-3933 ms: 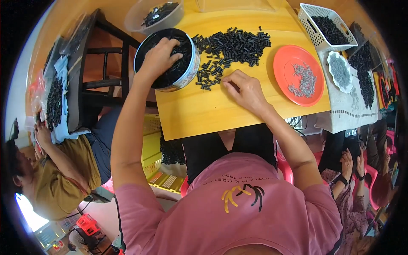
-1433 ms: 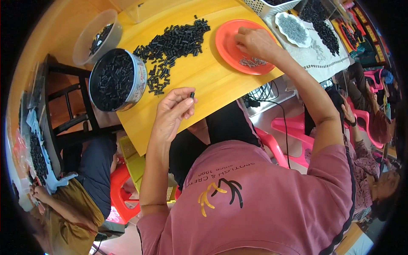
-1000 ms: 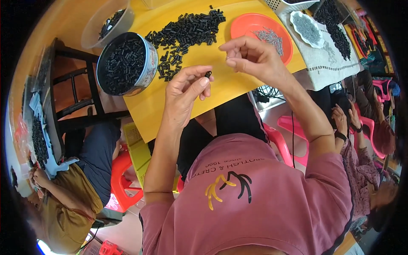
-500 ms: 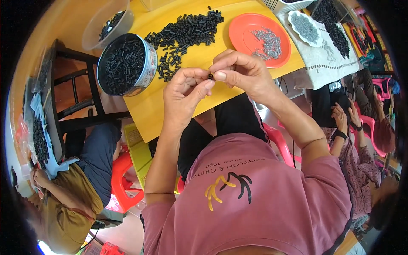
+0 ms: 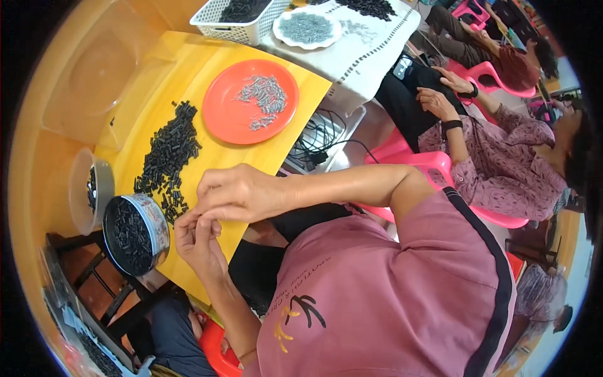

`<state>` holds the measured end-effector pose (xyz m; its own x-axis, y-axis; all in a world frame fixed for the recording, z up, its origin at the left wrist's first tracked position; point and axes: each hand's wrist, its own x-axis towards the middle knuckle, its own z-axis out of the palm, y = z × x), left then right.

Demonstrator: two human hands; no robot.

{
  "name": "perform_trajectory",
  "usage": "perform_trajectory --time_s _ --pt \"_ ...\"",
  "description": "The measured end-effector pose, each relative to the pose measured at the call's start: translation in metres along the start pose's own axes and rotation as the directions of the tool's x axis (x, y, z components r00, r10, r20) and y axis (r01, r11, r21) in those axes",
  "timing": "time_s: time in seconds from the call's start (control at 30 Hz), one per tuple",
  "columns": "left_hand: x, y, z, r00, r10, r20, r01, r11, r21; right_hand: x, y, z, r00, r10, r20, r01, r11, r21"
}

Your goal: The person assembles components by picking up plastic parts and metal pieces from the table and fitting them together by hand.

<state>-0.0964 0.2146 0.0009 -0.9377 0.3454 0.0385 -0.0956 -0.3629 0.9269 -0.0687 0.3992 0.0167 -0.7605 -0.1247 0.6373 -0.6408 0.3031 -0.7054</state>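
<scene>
My left hand (image 5: 200, 244) and my right hand (image 5: 233, 193) meet over the near edge of the yellow table (image 5: 217, 163). Both are closed, with thumbs and fingertips pinched together. Whatever lies between them is hidden behind my right fingers. Just beyond the hands, a loose heap of short black tubes (image 5: 166, 147) spreads over the tabletop. Left of my left hand stands a round tin (image 5: 162, 229) filled with more such black tubes (image 5: 129, 232). Past my right hand sits a red plate (image 5: 220, 113) with small silvery metal pins (image 5: 267, 95) on it.
A clear plastic tub (image 5: 103, 188) stands behind the tin. At the far side are a white basket (image 5: 248, 31), a white scalloped dish (image 5: 309, 43) of grey pieces and a white cloth (image 5: 352, 56). Another person (image 5: 496, 157) sits at right. Dark cables (image 5: 320, 138) hang beside the table.
The view has swung to the right, so the table appears further left. My hands stay pinched together; the small black piece seen between their fingertips before is now hidden.
</scene>
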Motion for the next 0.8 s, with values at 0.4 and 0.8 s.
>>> perform_trajectory --time_s 0.4,0.8 --pt "-0.020 -0.027 -0.041 0.996 -0.045 -0.080 0.050 0.997 0.065 0.008 0.041 0.002 0.974 0.129 0.189 -0.077 0.963 -0.258" --pt "-0.023 -0.036 -0.053 0.998 0.009 -0.056 -0.009 1.000 0.000 0.050 0.092 0.052 0.943 0.145 0.299 0.005 0.893 -0.449"
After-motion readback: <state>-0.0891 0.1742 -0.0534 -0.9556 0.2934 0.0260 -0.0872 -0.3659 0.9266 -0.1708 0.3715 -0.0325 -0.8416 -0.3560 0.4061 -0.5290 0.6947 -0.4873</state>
